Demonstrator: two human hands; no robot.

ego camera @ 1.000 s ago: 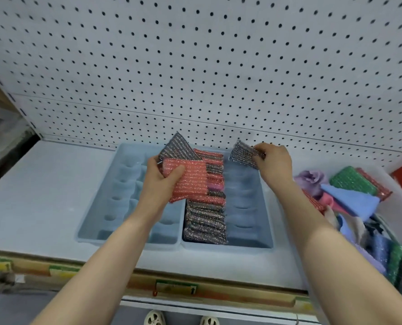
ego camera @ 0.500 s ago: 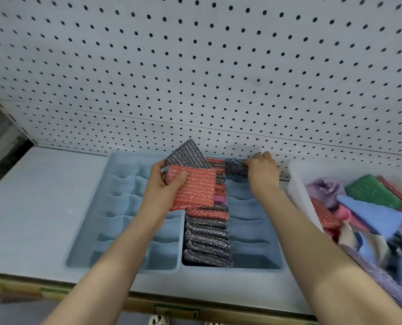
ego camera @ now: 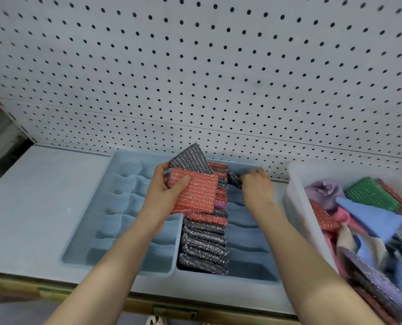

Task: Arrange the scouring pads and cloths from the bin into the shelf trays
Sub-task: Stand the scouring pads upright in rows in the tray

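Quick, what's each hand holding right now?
Left hand: grips a red scouring pad and a grey one.
Right hand: pinches a dark grey scouring pad.

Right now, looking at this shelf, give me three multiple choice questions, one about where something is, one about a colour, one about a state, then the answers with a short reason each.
1. Where does the white bin stand?
A. right of both trays
B. left of both trays
C. between the trays

2. What colour is the front pad held by the left hand?
A. green
B. red
C. blue

3. What is the right hand doing?
A. resting flat on the shelf
B. hanging idle
C. pinching a dark pad at the far end of the right tray

Answers:
1 A, the bin sits past the right tray's edge.
2 B, its face is red with glitter.
3 C, the fingers close on the dark pad.
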